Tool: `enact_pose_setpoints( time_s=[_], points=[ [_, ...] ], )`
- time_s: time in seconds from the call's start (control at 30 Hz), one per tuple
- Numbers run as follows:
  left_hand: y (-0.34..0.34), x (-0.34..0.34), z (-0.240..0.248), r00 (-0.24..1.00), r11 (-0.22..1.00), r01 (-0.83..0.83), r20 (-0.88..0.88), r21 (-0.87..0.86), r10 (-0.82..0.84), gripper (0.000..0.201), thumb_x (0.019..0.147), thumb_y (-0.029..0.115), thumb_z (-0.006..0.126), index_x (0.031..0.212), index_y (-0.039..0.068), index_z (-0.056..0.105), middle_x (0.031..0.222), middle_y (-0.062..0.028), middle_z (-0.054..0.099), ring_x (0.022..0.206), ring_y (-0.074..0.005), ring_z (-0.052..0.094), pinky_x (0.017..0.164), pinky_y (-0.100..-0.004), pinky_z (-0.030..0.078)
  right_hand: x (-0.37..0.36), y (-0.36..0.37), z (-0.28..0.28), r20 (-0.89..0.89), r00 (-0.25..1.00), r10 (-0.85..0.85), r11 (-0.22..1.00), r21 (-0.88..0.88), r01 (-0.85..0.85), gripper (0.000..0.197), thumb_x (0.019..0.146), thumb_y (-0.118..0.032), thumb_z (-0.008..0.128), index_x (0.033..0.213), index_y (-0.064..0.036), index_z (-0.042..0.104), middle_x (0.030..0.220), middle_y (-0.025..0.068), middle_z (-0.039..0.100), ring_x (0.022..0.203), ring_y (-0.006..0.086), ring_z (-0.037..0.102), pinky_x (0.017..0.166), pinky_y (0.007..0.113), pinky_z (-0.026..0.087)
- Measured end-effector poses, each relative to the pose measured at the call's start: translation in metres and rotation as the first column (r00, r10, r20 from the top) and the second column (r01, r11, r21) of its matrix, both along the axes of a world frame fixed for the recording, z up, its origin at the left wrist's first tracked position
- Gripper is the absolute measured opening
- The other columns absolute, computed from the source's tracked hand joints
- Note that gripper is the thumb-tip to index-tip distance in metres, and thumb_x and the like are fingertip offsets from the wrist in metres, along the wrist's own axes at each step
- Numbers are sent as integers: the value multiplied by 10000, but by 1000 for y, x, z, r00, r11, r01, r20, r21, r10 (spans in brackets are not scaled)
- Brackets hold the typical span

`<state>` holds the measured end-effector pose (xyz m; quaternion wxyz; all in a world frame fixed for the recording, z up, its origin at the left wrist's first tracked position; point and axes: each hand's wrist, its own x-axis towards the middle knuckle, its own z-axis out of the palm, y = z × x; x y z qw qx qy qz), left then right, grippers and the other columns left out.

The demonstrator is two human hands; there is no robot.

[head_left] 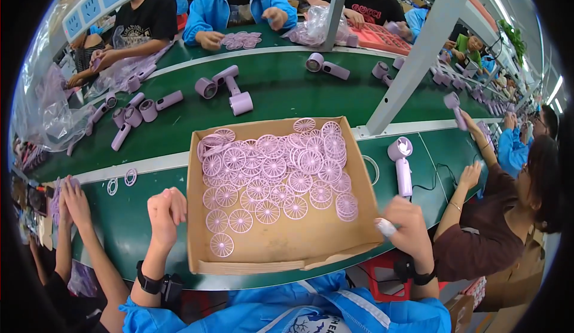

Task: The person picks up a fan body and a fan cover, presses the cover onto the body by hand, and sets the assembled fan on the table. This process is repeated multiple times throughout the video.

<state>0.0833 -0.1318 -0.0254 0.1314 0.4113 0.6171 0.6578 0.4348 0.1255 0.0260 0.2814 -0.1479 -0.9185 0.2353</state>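
A shallow cardboard box (pixel 281 261) stands before me, holding many round lilac plastic fan grilles (pixel 274 167), heaped toward its far side. Some lie singly on the bare cardboard nearer me. Just outside the box's left wall is my left hand (pixel 166 210), raised with the fingers curled in; nothing shows in it. By the right wall my right hand (pixel 408 224) is closed too, and no object shows in its fingers. Its thumb, wrapped in white, comes up to the box's edge; whether it touches I cannot tell. Both wrists wear black bands.
Lilac handheld fans (pixel 241 101) lie on the green conveyor belt (pixel 269 82) beyond a metal rail. Another fan (pixel 402 164) stands right of the box, beside a pale ring (pixel 371 170). Two rings (pixel 130 177) lie left. A metal post (pixel 412 55) rises behind the box. Co-workers sit on both sides and opposite.
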Motion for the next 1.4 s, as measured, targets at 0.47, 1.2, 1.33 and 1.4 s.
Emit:
enact_pose_setpoints(
  time_s=[0.47, 1.2, 1.33, 1.4],
  points=[
    [212, -71, 9, 916, 973, 39, -380, -227, -125, 407, 933, 346, 420, 797, 25, 630, 766, -123, 643, 764, -273, 629, 705, -341, 478, -231, 165, 30, 130, 978, -165, 962, -199, 189, 271, 818, -224, 566, 944, 3, 643, 881, 193, 654, 808, 324, 634, 760, 386, 487],
    [230, -45, -15, 615, 825, -128, -697, -550, -369, 416, 813, 544, 561, 874, 155, 694, 727, -98, 664, 725, -287, 652, 613, -410, 506, -326, 366, -109, 487, 742, -462, 878, 367, 306, 333, 766, -292, 616, 930, -4, 652, 960, 263, 639, 898, 342, 631, 841, 387, 476],
    [221, -55, -22, 584, 815, -131, -708, -564, -396, 443, 805, 570, 557, 806, 151, 699, 698, -90, 661, 692, -304, 646, 597, -415, 503, -359, 291, -60, 537, 808, -241, 925, -125, 359, 293, 810, -276, 585, 926, -7, 595, 865, 195, 636, 710, 309, 639, 638, 392, 508],
    [230, -59, -21, 556, 829, -95, -720, -552, -415, 454, 804, 579, 554, 784, 149, 700, 691, -88, 661, 684, -311, 644, 593, -417, 502, -363, 282, -45, 308, 937, -163, 782, -539, 313, 308, 851, -256, 564, 1043, -16, 557, 812, 147, 603, 657, 273, 614, 556, 379, 493]
  ],
)
